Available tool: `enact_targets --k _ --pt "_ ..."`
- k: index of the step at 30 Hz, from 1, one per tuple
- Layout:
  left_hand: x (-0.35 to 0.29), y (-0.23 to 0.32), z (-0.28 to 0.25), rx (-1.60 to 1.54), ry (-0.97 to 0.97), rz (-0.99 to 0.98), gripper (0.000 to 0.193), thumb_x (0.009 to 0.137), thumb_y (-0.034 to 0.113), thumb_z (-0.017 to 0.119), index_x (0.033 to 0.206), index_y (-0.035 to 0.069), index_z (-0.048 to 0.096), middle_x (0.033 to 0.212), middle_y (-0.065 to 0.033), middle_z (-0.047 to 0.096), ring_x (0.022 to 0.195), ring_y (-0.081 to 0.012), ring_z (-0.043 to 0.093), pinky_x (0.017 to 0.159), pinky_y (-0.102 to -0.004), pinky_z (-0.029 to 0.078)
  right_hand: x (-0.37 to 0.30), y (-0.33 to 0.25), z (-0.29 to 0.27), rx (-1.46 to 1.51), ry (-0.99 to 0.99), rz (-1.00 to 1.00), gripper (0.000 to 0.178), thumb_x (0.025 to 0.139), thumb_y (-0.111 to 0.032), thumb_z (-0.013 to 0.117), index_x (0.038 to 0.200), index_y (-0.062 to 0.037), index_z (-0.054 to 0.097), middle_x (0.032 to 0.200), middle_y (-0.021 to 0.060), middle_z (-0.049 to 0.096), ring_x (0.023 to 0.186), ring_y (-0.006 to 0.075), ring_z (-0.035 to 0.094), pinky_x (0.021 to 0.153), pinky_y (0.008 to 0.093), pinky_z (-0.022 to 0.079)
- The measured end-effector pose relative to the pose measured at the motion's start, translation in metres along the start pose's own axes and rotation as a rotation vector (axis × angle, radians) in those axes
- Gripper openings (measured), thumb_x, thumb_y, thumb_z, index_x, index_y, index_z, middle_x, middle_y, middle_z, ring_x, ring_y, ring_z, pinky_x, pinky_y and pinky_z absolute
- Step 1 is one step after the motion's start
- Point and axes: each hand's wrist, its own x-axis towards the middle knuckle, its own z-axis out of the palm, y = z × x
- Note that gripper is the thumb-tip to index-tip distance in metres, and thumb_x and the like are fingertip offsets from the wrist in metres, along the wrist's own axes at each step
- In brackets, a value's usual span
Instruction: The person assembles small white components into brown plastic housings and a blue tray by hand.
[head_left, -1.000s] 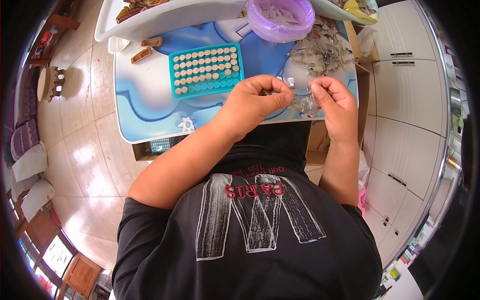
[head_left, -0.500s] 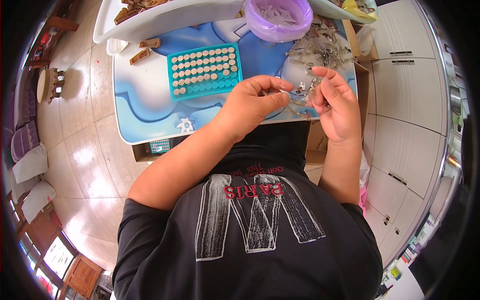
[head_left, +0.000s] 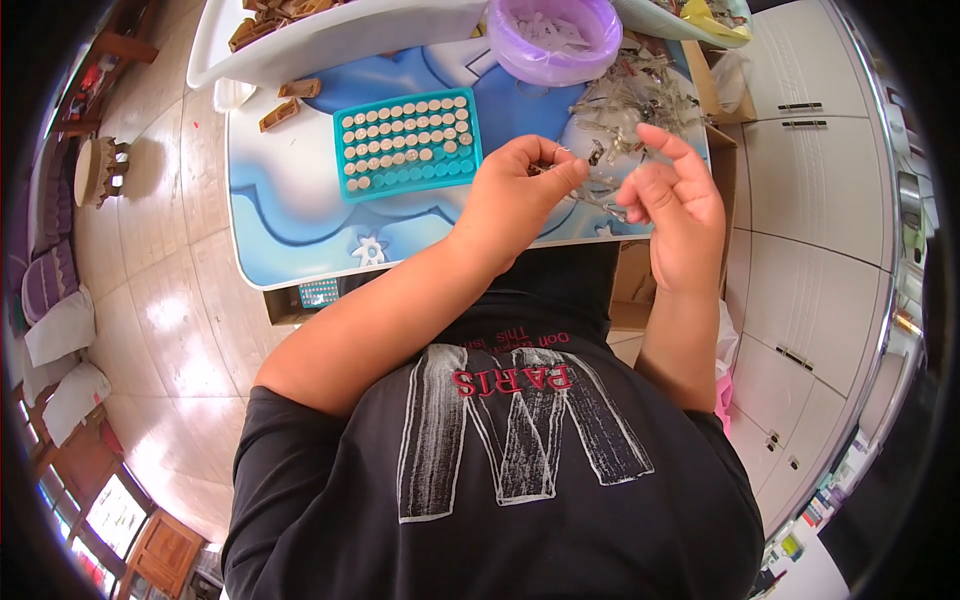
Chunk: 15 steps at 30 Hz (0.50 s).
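In front of me on the blue and white table (head_left: pixel 300 268), a long white bin (head_left: pixel 340 52) and a purple-lined tub (head_left: pixel 548 74) crowd the far edge, the tub with pale slivers in it. A heap of clear, wiry pieces (head_left: pixel 640 95) spreads beside the tub, just beyond my right hand (head_left: pixel 682 215). To my left sits a teal tray (head_left: pixel 343 170) with rows of pale round discs (head_left: pixel 405 131), its nearest rows partly unfilled; two brown pieces (head_left: pixel 290 101) lie past it. The picture's upper edge cuts off the bin.

My left hand (head_left: pixel 520 200) pinches something thin between thumb and forefinger, mostly covered by my fingers. My right hand is half curled, forefinger raised; I can't tell whether its fingertips grip anything. The thin strands (head_left: pixel 600 205) between my hands look clear and greyish, with glinting bits, tangled too finely for me to count.
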Motion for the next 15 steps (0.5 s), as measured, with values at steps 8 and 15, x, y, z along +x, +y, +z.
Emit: enact_targets --k 8,15 --pt "0.002 0.005 -0.009 -0.232 -0.176 -0.115 0.014 0.090 0.017 0.060 0.092 0.004 0.056 0.079 -0.0027 0.059 0.046 -0.0028 0.032 0.040 -0.0179 0.024 0.017 0.027 -0.031 0.478 0.044 0.151 0.015 0.088 -0.014 0.061 0.099 -0.0027 0.059 0.073 0.0018 0.058 0.060 0.0080 0.048 0.056 0.0203 0.038" --pt "0.004 0.006 -0.007 -0.338 -0.218 -0.159 0.013 0.092 0.018 0.057 0.092 0.005 0.055 0.085 -0.0069 0.063 0.044 -0.0023 0.033 0.039 -0.0173 0.024 0.013 0.047 -0.018 -0.045 0.098 0.074 0.016 0.091 -0.013 0.057 0.102 -0.0032 0.062 0.088 0.0022 0.061 0.075 0.0069 0.051 0.068 0.0199 0.041"
